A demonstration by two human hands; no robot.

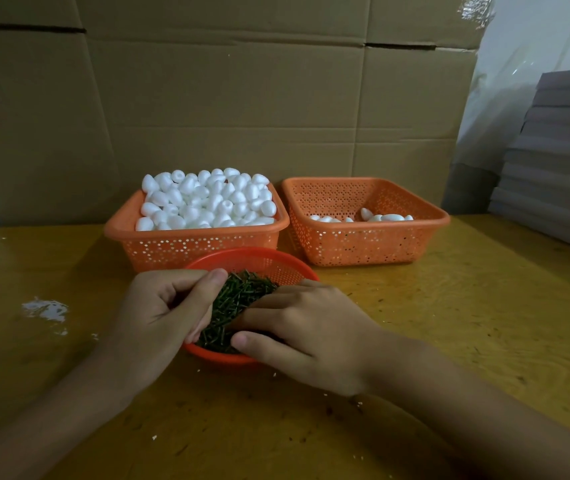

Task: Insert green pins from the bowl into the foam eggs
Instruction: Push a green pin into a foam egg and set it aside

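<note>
A round orange bowl (262,259) stands at the near middle of the table, holding a heap of dark green pins (242,296). My left hand (162,310) sits at the bowl's left edge with its fingers curled and thumb raised; nothing shows inside it. My right hand (311,330) lies over the bowl's right side, fingers reaching into the pins and thumb stretched along the near rim. Behind the bowl, an orange basket (200,244) is piled with white foam eggs (207,199). To its right, a second orange basket (373,242) holds a few foam eggs (385,217).
A wall of cardboard boxes (228,98) rises right behind the baskets. Stacked grey boards (560,161) stand at the right edge. White foam crumbs (46,310) lie on the yellow table (467,306) to the left.
</note>
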